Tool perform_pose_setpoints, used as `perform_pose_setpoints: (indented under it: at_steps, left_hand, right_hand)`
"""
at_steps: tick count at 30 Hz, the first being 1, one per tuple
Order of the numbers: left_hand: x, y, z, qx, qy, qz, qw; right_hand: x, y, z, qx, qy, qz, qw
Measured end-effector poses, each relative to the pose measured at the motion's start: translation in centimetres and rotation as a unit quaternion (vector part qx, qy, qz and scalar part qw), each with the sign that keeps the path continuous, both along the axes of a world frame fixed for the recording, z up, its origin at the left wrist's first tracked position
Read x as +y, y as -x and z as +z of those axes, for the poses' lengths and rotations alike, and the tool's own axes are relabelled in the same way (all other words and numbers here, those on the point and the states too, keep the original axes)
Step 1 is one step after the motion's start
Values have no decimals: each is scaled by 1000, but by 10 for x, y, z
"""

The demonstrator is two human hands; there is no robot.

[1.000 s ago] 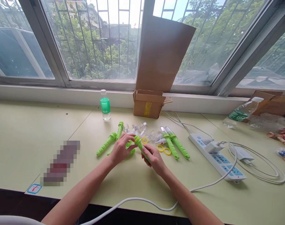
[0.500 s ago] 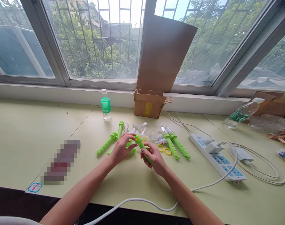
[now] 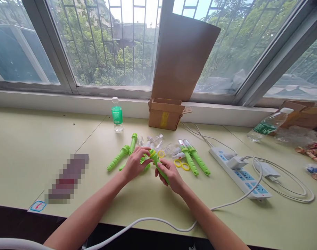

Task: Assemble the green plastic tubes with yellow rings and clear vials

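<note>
A green ribbed plastic handle [image 3: 162,169] is held at a tilt in front of me, a yellow ring around its threaded top. My right hand [image 3: 170,172] is wrapped round its lower part. At the threaded end, the fingers of my left hand [image 3: 137,161] pinch the rim and ring. Loose green handles [image 3: 118,158] lie left of and behind my left hand, some partly covered by it. Beyond the hands is a cluster of clear plastic tubes [image 3: 158,139]. Yellow rings [image 3: 185,166] rest right of my right hand, beside two green handles with clear tubes fitted [image 3: 191,160].
A power strip [image 3: 240,175] with plugs and white cables lies to the right; one cable [image 3: 153,219] crosses the front edge. A small bottle [image 3: 117,116] and a cardboard box [image 3: 164,116] stand by the window. Another bottle [image 3: 270,125] leans at far right. A blurred patch covers something at left.
Both hands stay almost in place on the green handle, with only slight finger movement. The whole view has shifted a little.
</note>
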State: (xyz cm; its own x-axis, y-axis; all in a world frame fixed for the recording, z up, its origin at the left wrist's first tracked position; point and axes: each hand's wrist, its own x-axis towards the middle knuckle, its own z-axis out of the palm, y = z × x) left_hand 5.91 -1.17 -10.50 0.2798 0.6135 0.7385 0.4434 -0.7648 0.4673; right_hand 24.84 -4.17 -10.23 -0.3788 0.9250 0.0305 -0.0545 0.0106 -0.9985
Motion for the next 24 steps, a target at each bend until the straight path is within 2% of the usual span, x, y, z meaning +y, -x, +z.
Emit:
perform_pose_setpoints:
  at_steps: [7, 13, 18, 24]
  left_hand:
    - [0, 0, 0, -5, 6, -8, 1000]
    - [0, 2, 0, -2, -12, 9, 1000]
    - [-1, 0, 1, 4, 12, -1, 1000]
    - [-1, 0, 2, 12, 24, -3, 1000]
  right_hand:
    - [1, 0, 0, -7, 23, -19, 1000]
    - [2, 0, 1, -22, -13, -18, 1000]
    - [3, 0, 1, -41, -42, -4, 998]
    - [2, 0, 1, -43, -32, -9, 999]
